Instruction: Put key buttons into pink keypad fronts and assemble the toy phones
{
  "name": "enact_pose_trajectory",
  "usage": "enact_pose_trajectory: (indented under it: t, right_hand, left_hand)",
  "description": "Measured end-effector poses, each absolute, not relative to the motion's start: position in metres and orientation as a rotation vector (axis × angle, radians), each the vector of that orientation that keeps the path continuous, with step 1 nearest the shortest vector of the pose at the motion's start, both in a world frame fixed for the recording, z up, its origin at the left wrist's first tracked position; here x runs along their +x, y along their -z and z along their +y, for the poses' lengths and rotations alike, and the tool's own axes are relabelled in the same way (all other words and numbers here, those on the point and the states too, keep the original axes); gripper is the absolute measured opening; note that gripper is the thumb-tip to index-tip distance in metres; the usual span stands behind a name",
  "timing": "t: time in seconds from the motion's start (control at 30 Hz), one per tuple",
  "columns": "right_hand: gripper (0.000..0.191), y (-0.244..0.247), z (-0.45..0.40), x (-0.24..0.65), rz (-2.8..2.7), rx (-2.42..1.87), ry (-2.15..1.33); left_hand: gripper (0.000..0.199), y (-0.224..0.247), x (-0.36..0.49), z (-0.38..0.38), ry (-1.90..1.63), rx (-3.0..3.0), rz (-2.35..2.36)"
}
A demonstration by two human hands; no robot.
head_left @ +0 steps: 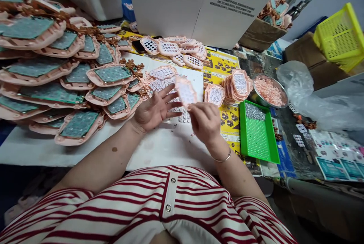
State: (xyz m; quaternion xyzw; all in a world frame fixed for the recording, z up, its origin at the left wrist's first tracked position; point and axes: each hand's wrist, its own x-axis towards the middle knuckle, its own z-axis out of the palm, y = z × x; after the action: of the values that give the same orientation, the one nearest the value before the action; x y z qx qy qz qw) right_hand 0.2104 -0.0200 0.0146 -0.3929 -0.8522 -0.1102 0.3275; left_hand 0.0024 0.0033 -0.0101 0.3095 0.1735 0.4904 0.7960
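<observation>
White sheet (167,145) underneath, right hand (207,122) pinches 1 blurred pink panel (185,93) — left hand (153,111) spread open, contact unclear.

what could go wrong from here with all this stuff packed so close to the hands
The pink panel is pinched near its lower edge by the right hand, with the left hand open beside it, so it might slip.

The pink housings overlap in a pile near the left hand; a bump could slide some loose.

The green tray holds loose silvery bits; a knock could scatter them.
</observation>
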Motion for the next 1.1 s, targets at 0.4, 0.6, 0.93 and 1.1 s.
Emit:
enact_pose_trajectory:
  t: [0.4,0.6,0.93,1.1]
  right_hand:
    - [0.031,-0.009,0.016,0.286,-2.389,-1.614,0.486]
    - [0.035,-0.030,0.066,0.238,-2.399,-1.539,0.440]
    - [0.018,-0.008,0.182,0.131,-2.832,-1.417,0.037]
    - [0.020,-0.016,0.168,0.152,-2.180,-1.362,-0.667]
  left_hand:
    - [0.070,0.010,-0.001,0.002,-1.039,0.709,0.397]
    - [0.063,0.019,0.005,0.002,-0.955,0.744,0.350]
    - [0.056,0.019,0.004,0.009,-0.932,0.735,0.276]
    - [0.057,0.015,0.005,0.009,-0.921,0.729,0.341]
